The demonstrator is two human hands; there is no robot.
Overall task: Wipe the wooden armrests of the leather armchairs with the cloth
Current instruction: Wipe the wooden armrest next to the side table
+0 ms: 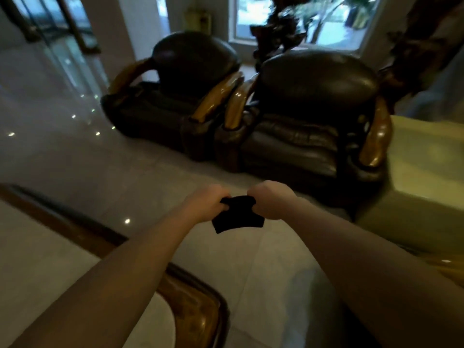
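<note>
Hands [206, 200] [270, 199] both fisted on black cloth [237, 213], bare floor [125, 172] before two armchairs [175, 96] [311, 116].

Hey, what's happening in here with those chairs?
A person is holding a small black cloth stretched between the left hand and the right hand, out in front over the floor. Two dark leather armchairs with wooden armrests stand side by side ahead, near a window. The cloth is not touching either chair, so no wiping is under way.
</note>
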